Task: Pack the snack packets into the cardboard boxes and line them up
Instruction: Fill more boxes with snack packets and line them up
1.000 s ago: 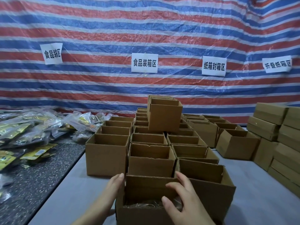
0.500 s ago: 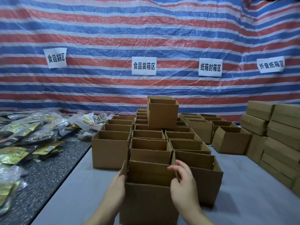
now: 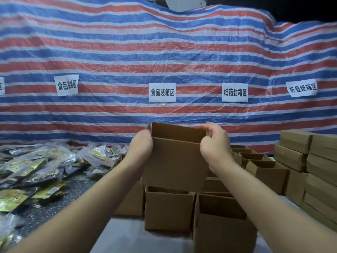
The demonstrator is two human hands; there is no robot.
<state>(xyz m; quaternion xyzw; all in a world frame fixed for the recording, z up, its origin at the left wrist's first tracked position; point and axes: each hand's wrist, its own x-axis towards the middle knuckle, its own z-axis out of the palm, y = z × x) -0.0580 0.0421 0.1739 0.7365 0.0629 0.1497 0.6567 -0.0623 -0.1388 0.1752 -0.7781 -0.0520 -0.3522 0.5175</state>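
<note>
Both hands, left hand and right hand, hold the open cardboard box by its two sides, up in the air above the rows of boxes; it looks light and stiff; hold the sides, because the top flaps bend.

2 bare forearms reach in from the bottom edge, with no sleeve showing anywhere along them up to the frame's border. The left hand and the right hand are both ungloved. The wrists and fingers that show carry no watch, ring or band.
</note>
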